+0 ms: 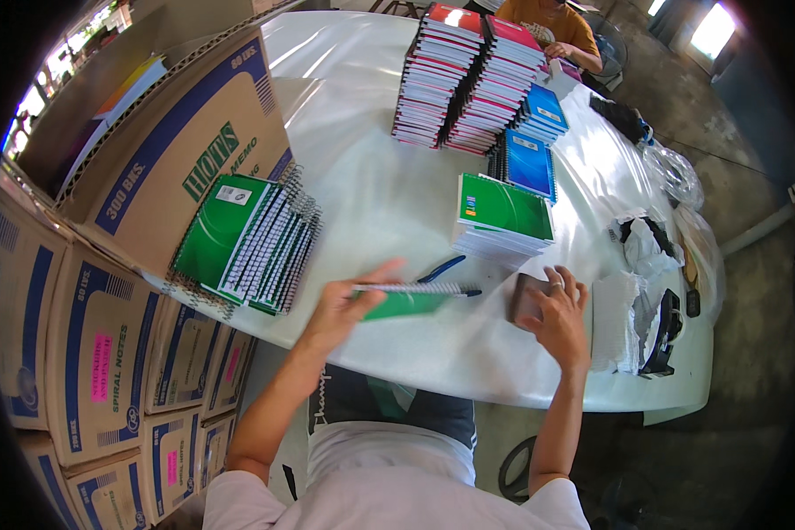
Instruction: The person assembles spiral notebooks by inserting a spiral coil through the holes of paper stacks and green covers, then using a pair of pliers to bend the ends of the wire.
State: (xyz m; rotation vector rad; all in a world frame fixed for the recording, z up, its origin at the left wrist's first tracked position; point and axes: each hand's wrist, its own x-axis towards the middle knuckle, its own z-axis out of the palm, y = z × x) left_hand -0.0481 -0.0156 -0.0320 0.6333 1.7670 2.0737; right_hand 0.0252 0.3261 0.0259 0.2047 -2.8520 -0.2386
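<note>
My left hand [334,311] is closed on the end of a green spiral notebook [406,304], tilted above the white table and blurred by motion. My right hand [556,316] grips a small dark brown block [525,299] at the tabletop, its thumb and fingers around the near side. Just beyond the notebook lies a tool with blue handles [442,268], partly hidden by it. To the left stands a stack of green spiral notebooks [247,238], coils outward. A pile of green-covered books [505,216], with no coils showing, sits ahead of my right hand.
Tall stacks of red notebooks [437,79] and blue notebooks [528,161] stand farther back. A large open carton [185,150] is at the left, above stacked cartons [106,362]. Torn white packaging [617,322] lies at the right edge. Another person [570,40] sits across the table.
</note>
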